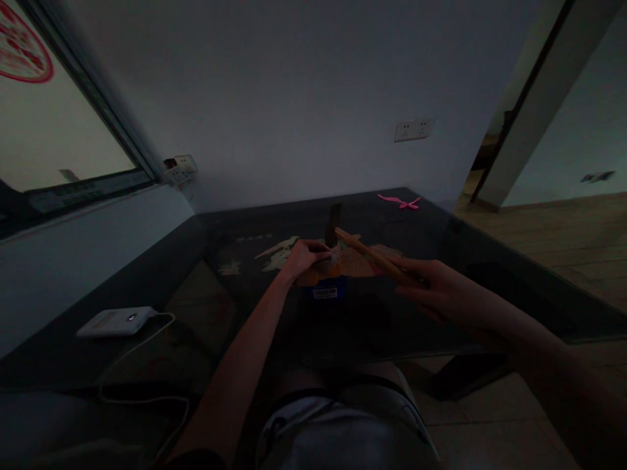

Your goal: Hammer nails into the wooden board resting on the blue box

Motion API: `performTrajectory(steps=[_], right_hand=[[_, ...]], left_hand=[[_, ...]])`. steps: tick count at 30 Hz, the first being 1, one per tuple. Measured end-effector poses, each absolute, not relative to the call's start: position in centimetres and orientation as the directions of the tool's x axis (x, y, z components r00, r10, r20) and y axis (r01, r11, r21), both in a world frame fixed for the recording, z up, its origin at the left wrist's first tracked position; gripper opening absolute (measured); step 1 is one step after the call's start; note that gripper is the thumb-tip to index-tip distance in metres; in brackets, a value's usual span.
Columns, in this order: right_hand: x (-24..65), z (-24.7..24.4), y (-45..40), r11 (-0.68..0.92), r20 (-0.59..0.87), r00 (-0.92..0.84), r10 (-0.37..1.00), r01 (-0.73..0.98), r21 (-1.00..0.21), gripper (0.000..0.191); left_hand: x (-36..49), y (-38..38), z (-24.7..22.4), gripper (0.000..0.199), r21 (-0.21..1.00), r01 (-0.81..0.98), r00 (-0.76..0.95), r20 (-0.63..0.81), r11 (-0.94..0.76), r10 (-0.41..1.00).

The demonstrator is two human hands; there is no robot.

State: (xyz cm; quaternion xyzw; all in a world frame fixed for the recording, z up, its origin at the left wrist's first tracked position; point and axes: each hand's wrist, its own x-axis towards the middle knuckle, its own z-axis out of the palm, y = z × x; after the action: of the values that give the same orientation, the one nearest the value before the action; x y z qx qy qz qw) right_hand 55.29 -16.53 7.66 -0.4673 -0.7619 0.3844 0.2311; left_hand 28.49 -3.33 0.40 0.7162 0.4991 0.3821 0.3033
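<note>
My right hand point(428, 287) is wrapped round the wooden handle of a hammer point(365, 250), whose dark head stands just above the fingertips of my left hand point(309, 256). Those left fingers are pinched together; what they hold is too small and dark to make out. Below them lies a flat tan and orange piece point(360, 264) with rows of small dots or holes, partly covered by my left hand. A blue block or box with a white label point(324, 292) shows under its near edge.
A dark glossy table point(372, 320) spreads around my hands. On its left lies a white power bank point(117, 322) with a white cable point(132, 352) trailing off the near edge. A pink ribbon-like thing point(404, 203) lies at the far right. Behind is a wall with sockets point(413, 130).
</note>
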Motion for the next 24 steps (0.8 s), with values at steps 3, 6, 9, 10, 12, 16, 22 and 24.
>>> performTrajectory(steps=[3, 6, 9, 10, 12, 16, 22, 24], right_hand=[[55.2, 8.0, -16.7, 0.258, 0.001, -0.446, 0.895, 0.517, -0.816, 0.061], [55.0, 7.8, -16.5, 0.24, -0.032, -0.459, 0.888, 0.521, -0.819, 0.06], [54.8, 7.6, -16.4, 0.241, -0.052, -0.461, 0.886, 0.552, -0.798, 0.057], [54.8, 7.7, -16.5, 0.246, -0.041, -0.456, 0.889, 0.551, -0.797, 0.057], [54.9, 8.1, -16.7, 0.256, -0.012, -0.449, 0.894, 0.53, -0.809, 0.06], [55.0, 8.5, -16.8, 0.268, 0.021, -0.45, 0.893, 0.492, -0.828, 0.062], [55.3, 7.6, -15.9, 0.254, -0.046, -0.485, 0.874, 0.534, -0.807, 0.057], [55.4, 7.8, -16.0, 0.263, -0.02, -0.469, 0.883, 0.53, -0.806, 0.058]], left_hand=[[28.6, -3.5, 0.5, 0.021, 0.821, 0.475, 0.192, 0.255, -0.317, 0.948], [28.7, -3.7, 0.7, 0.021, 0.82, 0.487, 0.19, 0.234, -0.299, 0.953], [28.6, -3.7, 0.8, 0.02, 0.818, 0.496, 0.2, 0.217, -0.29, 0.955], [28.6, -3.7, 0.8, 0.02, 0.817, 0.495, 0.203, 0.222, -0.295, 0.954], [28.6, -3.5, 0.6, 0.02, 0.817, 0.488, 0.199, 0.239, -0.308, 0.95], [28.5, -3.3, 0.2, 0.021, 0.811, 0.491, 0.19, 0.257, -0.319, 0.947], [28.4, -3.4, 0.5, 0.021, 0.786, 0.513, 0.246, 0.252, -0.346, 0.936], [28.4, -3.4, 0.5, 0.022, 0.795, 0.501, 0.241, 0.251, -0.342, 0.938]])
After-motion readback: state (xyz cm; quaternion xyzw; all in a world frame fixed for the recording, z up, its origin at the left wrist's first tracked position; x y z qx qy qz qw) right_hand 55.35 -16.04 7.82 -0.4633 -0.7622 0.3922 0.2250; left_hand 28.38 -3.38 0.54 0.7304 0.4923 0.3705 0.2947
